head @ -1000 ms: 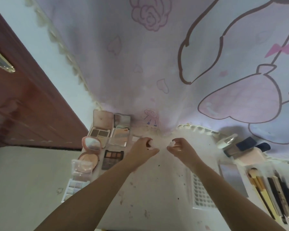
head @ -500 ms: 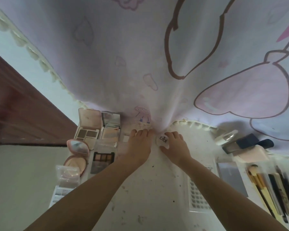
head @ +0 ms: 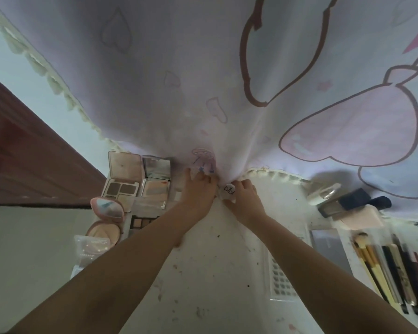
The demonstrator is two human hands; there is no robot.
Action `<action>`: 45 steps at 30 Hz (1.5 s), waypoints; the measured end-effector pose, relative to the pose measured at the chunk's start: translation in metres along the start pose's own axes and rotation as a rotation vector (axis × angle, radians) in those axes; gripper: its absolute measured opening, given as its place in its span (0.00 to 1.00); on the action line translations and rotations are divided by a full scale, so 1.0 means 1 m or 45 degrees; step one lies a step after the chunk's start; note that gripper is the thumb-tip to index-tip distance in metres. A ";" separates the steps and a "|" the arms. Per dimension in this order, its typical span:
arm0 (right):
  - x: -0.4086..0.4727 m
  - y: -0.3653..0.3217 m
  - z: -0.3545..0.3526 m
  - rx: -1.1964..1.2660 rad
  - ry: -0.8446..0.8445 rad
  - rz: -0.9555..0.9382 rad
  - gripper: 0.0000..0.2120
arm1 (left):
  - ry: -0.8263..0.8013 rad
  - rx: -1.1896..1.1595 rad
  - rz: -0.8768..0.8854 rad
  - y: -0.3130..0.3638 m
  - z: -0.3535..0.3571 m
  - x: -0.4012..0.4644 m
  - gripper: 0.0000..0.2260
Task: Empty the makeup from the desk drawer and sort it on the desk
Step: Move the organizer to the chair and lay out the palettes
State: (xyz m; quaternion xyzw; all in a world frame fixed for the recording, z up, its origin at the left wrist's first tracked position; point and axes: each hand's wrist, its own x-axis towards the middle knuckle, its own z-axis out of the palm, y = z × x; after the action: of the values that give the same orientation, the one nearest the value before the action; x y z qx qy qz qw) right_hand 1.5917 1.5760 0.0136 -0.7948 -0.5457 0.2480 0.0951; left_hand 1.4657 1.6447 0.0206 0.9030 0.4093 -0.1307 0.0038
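My two hands meet at the back of the white desk [head: 210, 273], right under the hem of the pink cartoon curtain [head: 203, 92]. My right hand [head: 245, 197] pinches a small round white makeup case [head: 228, 191] with dark lettering on its lid. My left hand [head: 198, 192] lies palm down just left of the case, fingertips against the curtain hem, holding nothing that I can see. Open eyeshadow palettes [head: 122, 186] and round pink compacts [head: 108, 208] lie in a group to the left. The drawer is out of view.
Brushes and pencils [head: 386, 268] lie in a row at the right edge. Dark and pale bottles [head: 352, 203] lie behind them, beside a grey flat case [head: 328, 247] and a white gridded tray [head: 280, 278]. A brown door [head: 22, 153] stands at the left.
Both hands moved from above the desk down to its back edge by the curtain. The white case, raised between them before, now sits low at the right hand.
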 end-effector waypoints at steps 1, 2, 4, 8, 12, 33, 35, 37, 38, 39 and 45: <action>-0.001 -0.001 -0.001 0.042 -0.010 0.002 0.24 | 0.000 -0.005 -0.012 0.000 0.000 0.000 0.24; -0.003 0.000 -0.004 0.082 -0.022 -0.001 0.24 | 0.007 -0.027 -0.037 0.000 0.000 0.000 0.22; -0.013 0.010 -0.016 0.111 -0.041 -0.003 0.24 | 0.019 -0.058 -0.079 0.002 0.000 -0.004 0.21; -0.054 0.069 -0.054 0.121 0.042 0.117 0.14 | 0.228 -0.015 -0.029 0.027 -0.004 -0.033 0.16; -0.109 0.131 -0.077 -0.050 0.073 0.353 0.10 | 0.254 -0.375 0.381 0.098 -0.012 -0.055 0.11; -0.160 0.151 -0.073 0.503 0.228 0.280 0.12 | -0.469 -1.768 -0.058 0.192 -0.065 -0.009 0.11; -0.166 0.129 -0.088 0.631 0.143 0.093 0.11 | -0.892 -2.322 -0.226 0.166 -0.075 -0.030 0.19; -0.167 0.110 -0.096 0.586 0.092 -0.105 0.16 | -1.222 -2.518 -0.236 0.138 -0.076 -0.053 0.30; -0.167 0.101 -0.097 0.531 0.056 -0.215 0.19 | -1.316 -2.594 -0.235 0.125 -0.073 -0.063 0.33; -0.167 0.091 -0.097 0.467 0.006 -0.318 0.22 | -1.372 -2.692 -0.255 0.112 -0.069 -0.073 0.35; -0.163 0.023 -0.082 0.002 -0.252 -0.698 0.19 | -1.198 -3.019 -0.261 0.055 -0.054 -0.132 0.22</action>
State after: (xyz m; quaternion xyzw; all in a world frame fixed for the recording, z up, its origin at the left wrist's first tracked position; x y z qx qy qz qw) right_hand 1.6054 1.4282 0.1222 -0.5896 -0.7465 0.2899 0.1056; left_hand 1.4357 1.5173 0.0989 0.1785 0.3014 0.0076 0.9366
